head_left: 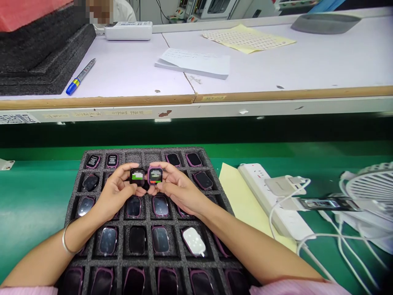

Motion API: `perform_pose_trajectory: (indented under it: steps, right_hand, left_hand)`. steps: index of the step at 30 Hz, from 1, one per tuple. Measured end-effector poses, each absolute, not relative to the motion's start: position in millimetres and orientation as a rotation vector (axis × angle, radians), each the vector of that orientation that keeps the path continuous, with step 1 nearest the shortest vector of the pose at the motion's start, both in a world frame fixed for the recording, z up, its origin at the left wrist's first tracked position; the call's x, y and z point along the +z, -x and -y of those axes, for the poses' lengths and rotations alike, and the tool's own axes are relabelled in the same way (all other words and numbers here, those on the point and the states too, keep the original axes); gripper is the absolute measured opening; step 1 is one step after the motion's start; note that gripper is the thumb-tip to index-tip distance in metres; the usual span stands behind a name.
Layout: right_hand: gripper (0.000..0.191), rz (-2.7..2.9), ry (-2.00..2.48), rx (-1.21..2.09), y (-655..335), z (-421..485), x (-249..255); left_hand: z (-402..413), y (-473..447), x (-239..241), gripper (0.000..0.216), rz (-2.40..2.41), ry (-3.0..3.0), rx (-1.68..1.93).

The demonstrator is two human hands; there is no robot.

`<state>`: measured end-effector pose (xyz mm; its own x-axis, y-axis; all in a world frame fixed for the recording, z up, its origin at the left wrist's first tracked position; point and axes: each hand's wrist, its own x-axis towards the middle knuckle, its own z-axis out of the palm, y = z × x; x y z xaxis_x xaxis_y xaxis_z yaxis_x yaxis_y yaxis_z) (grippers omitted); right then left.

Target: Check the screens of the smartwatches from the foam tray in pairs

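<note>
My left hand (120, 186) pinches a black smartwatch body (137, 177) whose lit screen shows a green band. Close beside it, my right hand (175, 184) grips a purple-framed smartwatch body (155, 175), its screen lit with a red and green strip along the bottom. Both are held upright over a grey foam tray (119, 221) divided into square pockets. Several purple-framed watch bodies, such as a dark-screened watch (137, 240), lie in the pockets. One watch with a white face (194, 241) sits right of the middle. My forearms hide some pockets.
Right of the tray are a yellow sheet (245, 200), a white power strip (273, 205) with a charger (284, 185), loose cables and a white fan (371, 188). On the raised shelf lie a pen (80, 77), papers (196, 63) and stacked black foam (39, 61). Another person is partly visible behind.
</note>
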<state>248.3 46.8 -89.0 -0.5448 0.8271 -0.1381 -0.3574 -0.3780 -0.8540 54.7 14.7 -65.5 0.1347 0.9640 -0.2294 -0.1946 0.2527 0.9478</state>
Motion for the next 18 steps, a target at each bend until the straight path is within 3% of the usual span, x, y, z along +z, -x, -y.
perform_pose_trajectory:
  steps: [13, 18]
  right_hand:
    - [0.033, 1.051, 0.833, 1.941, -245.5, -46.8, -91.9]
    - [0.037, 1.029, 0.828, 1.956, -246.2, -46.6, -92.0]
  left_hand:
    - [-12.9, -56.0, -66.6, 0.040, -1.078, -0.864, 1.009]
    - [-13.8, -55.6, -64.7, 0.038, -1.072, -0.853, 1.013]
